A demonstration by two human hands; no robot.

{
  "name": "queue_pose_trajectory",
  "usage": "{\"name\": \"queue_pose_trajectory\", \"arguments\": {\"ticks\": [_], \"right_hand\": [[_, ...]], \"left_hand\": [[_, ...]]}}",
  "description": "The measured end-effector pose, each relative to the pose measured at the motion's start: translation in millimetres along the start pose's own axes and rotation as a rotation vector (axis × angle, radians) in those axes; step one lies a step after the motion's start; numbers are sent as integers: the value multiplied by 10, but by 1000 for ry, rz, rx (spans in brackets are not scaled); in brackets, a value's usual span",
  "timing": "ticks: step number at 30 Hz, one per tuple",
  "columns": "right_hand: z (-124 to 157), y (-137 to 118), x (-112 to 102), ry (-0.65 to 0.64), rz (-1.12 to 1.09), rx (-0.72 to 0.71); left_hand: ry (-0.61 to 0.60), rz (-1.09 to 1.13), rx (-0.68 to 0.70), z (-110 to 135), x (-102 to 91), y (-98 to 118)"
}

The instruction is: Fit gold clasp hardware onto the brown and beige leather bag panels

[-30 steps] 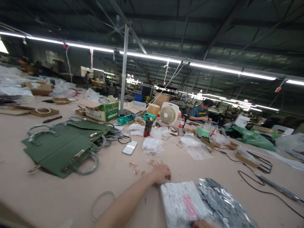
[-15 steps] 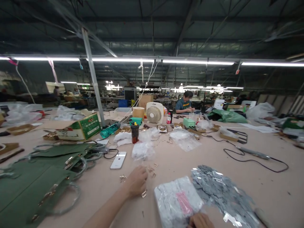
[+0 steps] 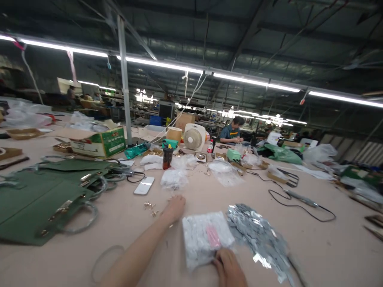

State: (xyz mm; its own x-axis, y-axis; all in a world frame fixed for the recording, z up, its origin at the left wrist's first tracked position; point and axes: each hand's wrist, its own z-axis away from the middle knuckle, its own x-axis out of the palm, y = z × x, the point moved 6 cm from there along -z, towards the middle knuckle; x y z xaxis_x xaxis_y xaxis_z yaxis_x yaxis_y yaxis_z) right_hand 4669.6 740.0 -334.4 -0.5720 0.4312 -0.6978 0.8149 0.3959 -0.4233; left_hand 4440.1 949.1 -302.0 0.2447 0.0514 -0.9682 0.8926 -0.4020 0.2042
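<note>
On the tabletop, my left hand [image 3: 176, 208] reaches forward with its fingers curled down. What it holds, if anything, is hidden. Small gold metal fittings [image 3: 149, 205] lie just to its left. My right hand [image 3: 229, 268] rests at the near edge of a clear-plastic-wrapped white packet [image 3: 196, 237] with a pink patch on top. Its fingers are bent against that edge, and I cannot make out what is between them. Right of the packet spreads a pile of flat, shiny grey pieces [image 3: 254, 231].
Green bag pieces [image 3: 38, 199] with plastic-wrapped handles cover the left side. Farther back are a white phone [image 3: 144, 185], a dark drink cup [image 3: 167, 157], plastic bags [image 3: 224, 171], and a fan [image 3: 194, 137]. A corded tool [image 3: 302, 198] lies right. Another person [image 3: 231, 131] sits beyond.
The camera view has tilted and dipped. My left hand has shifted a little rightward relative to the phone, and the gold buckle beside it is out of sight. My right hand stays at the packet.
</note>
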Motion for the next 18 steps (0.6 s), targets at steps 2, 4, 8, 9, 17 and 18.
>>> {"name": "queue_pose_trajectory", "arguments": {"ticks": [2, 4, 8, 9, 17, 18], "right_hand": [[-13, -47, -34, -103, -10, 27], [-79, -89, -46, -137, 0, 66], [-292, -142, 50, -147, -13, 152], [-341, -149, 80, -149, -26, 170], [-455, -181, 102, -236, -205, 77], [-445, -174, 95, -246, -212, 61]], "left_hand": [[14, 2, -9, 161, -23, -118], [38, 17, 3, 323, -76, -193], [191, 55, -10, 684, -301, -95], [242, 67, -16, 770, -362, -10], [55, 124, 192, 875, -183, 952], [41, 117, 161, 843, -138, 989]]}}
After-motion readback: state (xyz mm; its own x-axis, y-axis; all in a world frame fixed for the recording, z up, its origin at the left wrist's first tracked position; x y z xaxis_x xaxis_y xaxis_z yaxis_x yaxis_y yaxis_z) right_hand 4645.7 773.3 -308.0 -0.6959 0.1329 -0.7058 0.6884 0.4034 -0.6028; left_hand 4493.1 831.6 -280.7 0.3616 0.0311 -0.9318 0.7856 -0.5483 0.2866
